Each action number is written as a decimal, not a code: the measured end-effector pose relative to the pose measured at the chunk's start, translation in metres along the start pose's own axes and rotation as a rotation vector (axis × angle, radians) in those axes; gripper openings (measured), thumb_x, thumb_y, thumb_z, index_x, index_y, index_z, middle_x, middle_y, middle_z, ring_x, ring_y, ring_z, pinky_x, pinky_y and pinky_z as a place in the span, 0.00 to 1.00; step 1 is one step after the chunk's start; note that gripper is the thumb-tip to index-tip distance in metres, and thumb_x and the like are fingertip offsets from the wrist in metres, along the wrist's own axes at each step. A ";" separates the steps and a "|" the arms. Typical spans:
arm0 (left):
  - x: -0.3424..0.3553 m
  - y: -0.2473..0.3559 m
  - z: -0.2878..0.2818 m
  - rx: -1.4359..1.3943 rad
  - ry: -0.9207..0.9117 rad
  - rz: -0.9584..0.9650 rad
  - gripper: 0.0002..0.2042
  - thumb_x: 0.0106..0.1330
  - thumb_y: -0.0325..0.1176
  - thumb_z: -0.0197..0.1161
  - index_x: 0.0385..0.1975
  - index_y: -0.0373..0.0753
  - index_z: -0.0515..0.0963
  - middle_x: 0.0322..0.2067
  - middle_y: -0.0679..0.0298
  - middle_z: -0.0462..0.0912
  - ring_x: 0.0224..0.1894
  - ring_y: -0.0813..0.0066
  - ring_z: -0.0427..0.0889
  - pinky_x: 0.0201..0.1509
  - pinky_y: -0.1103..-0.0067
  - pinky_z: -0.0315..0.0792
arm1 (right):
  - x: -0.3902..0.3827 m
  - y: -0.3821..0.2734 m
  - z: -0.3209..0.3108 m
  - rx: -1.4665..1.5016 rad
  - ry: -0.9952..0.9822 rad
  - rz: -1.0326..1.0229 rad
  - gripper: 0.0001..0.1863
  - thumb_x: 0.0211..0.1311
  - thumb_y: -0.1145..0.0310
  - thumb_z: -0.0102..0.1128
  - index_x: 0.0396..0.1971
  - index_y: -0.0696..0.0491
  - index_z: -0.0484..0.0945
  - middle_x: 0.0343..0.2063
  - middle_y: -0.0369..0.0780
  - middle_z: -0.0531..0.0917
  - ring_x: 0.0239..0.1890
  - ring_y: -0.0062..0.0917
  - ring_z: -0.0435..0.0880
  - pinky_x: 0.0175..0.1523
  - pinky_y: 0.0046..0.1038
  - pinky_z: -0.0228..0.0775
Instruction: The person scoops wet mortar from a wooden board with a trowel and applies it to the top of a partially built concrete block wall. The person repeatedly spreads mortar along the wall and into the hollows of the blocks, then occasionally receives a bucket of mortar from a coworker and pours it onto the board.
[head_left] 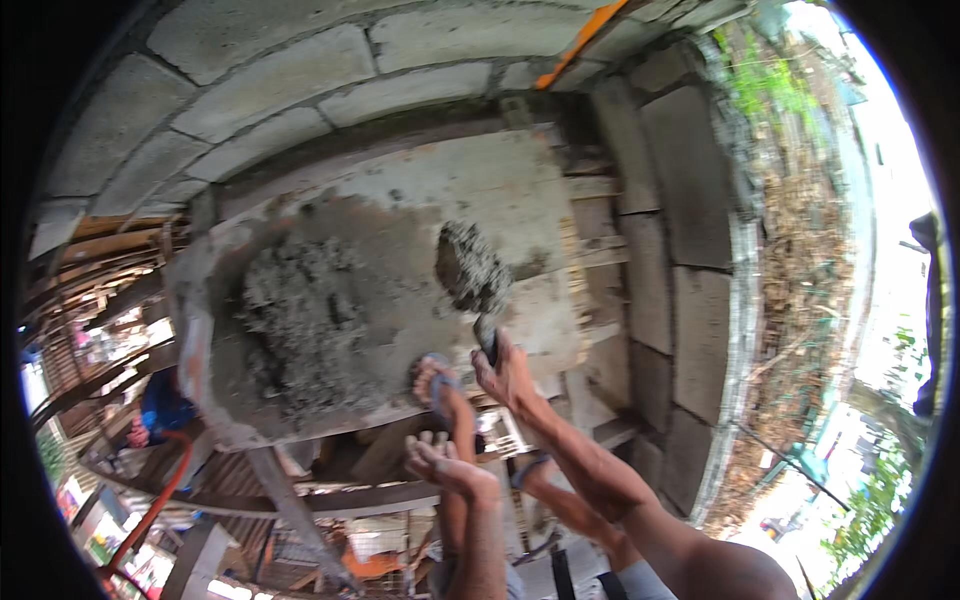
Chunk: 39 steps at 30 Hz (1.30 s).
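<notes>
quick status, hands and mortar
Right hand gripping trowel, mortar on it. Left hand open, empty. Mortar heap on board, left side. Sandalled foot at board's near edge.

The right hand [508, 376] partly hides the trowel handle [486, 334] (seemingly its end).

Construction site: block walls [700, 330], grey mortar heap [305, 325] on stained board [525, 185], rough timber framework [283, 493] below.

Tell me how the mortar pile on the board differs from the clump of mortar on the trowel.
The mortar pile is broad, while the clump is much smaller. The pile lies on the left part of the board; the clump sits on the trowel, whose handle the right hand grips. Both are grey and lumpy.
</notes>
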<state>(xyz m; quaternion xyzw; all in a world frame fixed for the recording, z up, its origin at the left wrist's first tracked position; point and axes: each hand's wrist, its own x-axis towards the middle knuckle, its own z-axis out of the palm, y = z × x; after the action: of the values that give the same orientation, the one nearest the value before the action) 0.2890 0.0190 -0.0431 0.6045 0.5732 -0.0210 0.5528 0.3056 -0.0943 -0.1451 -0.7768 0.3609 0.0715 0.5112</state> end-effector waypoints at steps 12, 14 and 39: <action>0.038 0.001 -0.021 -0.114 0.112 -0.022 0.21 0.75 0.42 0.48 0.64 0.41 0.62 0.59 0.56 0.68 0.53 0.66 0.72 0.59 0.69 0.66 | 0.018 -0.072 0.160 0.141 -0.170 -0.153 0.24 0.64 0.62 0.60 0.55 0.62 0.70 0.37 0.54 0.82 0.32 0.48 0.84 0.36 0.36 0.75; 0.042 0.011 -0.017 -0.160 0.140 -0.087 0.20 0.75 0.42 0.49 0.62 0.40 0.64 0.58 0.56 0.69 0.52 0.67 0.73 0.58 0.68 0.67 | 0.033 -0.070 0.177 0.212 -0.279 -0.168 0.21 0.65 0.58 0.60 0.48 0.60 0.73 0.33 0.52 0.83 0.31 0.43 0.82 0.38 0.35 0.74; 0.076 0.033 0.001 -0.114 0.183 -0.139 0.22 0.73 0.49 0.51 0.57 0.39 0.64 0.49 0.60 0.70 0.45 0.70 0.72 0.45 0.75 0.68 | 0.057 -0.031 0.161 0.333 -0.352 -0.212 0.14 0.58 0.63 0.63 0.36 0.58 0.73 0.23 0.35 0.76 0.26 0.20 0.73 0.35 0.26 0.71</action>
<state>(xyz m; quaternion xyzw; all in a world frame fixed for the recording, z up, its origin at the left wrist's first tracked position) 0.3396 0.0776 -0.0721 0.5302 0.6621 0.0287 0.5289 0.4089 0.0205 -0.2246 -0.6910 0.1899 0.0914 0.6915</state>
